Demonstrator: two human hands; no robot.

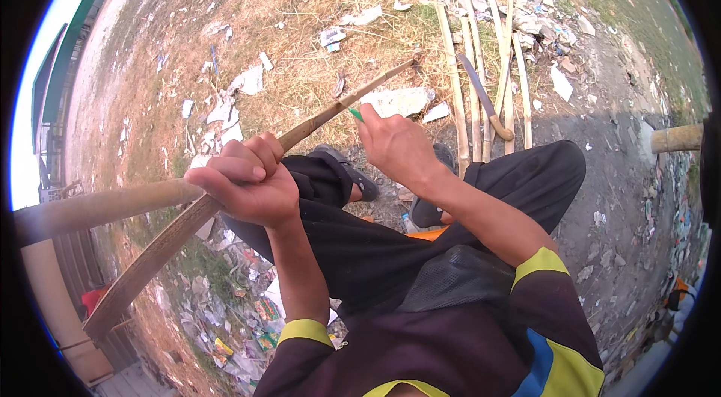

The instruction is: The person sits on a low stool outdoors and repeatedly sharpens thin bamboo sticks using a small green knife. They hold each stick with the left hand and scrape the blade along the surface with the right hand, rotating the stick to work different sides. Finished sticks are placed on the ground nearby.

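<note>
**One bamboo strip in two hands, a green pen at its middle**

I see my left hand (244, 183) wrapped in a fist around one long split bamboo strip (225, 198), fingers curled over the top and thumb tucked beneath. The strip runs diagonally: its broad end hangs low and out past my left hand, and its thin end reaches up and away beyond my right hand, where the tip touches the dry grass. My right hand (394, 147) sits further along the same strip, fingers pinched around one green pen (354, 113) whose tip meets the bamboo's upper face. How tightly the right thumb presses I cannot tell, as the knuckles hide it.

Just beyond my right hand, to its far right, lies a bundle of bamboo strips (473, 74) on the ground; I count about six, side by side and roughly parallel. Across them rests one long knife (481, 93) with a curved wooden handle, blade pointing away from me.

Below my hands I see my two legs in black trousers (420, 239), and one dark sandal (353, 172) between the hands. One thick round pole (98, 205) passes behind my left hand. Scraps of paper litter (248, 81) lie scattered beyond both hands.
</note>
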